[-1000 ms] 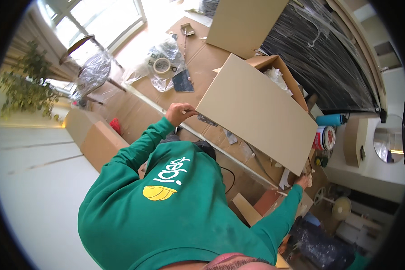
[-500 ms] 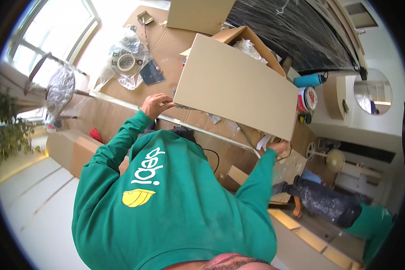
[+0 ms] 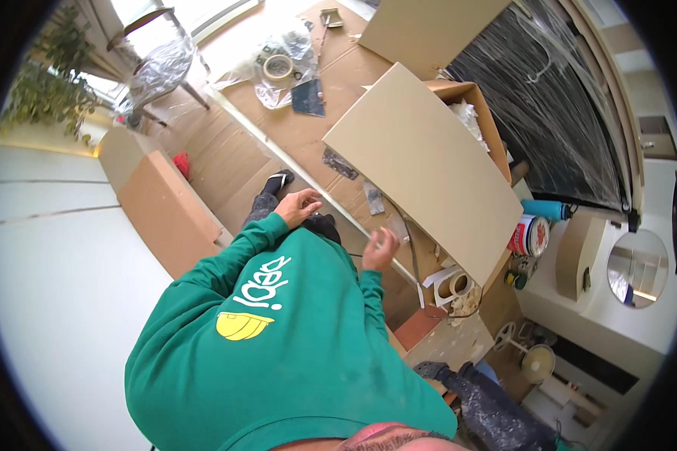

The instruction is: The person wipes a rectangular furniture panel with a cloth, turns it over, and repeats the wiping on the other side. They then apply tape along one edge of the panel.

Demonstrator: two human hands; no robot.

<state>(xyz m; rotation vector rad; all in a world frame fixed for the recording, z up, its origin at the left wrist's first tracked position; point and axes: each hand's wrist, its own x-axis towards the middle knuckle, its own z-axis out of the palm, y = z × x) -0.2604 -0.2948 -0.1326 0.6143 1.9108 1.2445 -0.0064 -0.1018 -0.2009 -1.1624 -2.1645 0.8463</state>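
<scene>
A large beige panel [image 3: 429, 169] lies on the cardboard-covered table [image 3: 278, 124], tilted across its right half. Both of my hands are off it. My left hand [image 3: 299, 208] hovers in front of my body, fingers loosely bent and apart, with nothing visible in them. Closer to the table's near edge [image 3: 278, 152], my right hand [image 3: 381, 249] is raised, slightly blurred, its fingers curled but apart and holding nothing I can see. A dark flat piece [image 3: 340, 163] and a small clear plastic piece [image 3: 373, 198] lie between the hands and the panel.
A second beige panel [image 3: 429, 34] and an open cardboard box [image 3: 496, 146] stand behind. Tape [image 3: 278, 67] rests on plastic; another roll [image 3: 454, 285] is nearer. A paint can [image 3: 530, 236] and blue bottle [image 3: 547, 210] stand right. Another person's dark trousers [image 3: 500, 406] show lower right.
Both hands have let go of the beige panel's near corners and drawn in toward my body. The panel now rests on the table. The view has turned, and the other person appears lower.
</scene>
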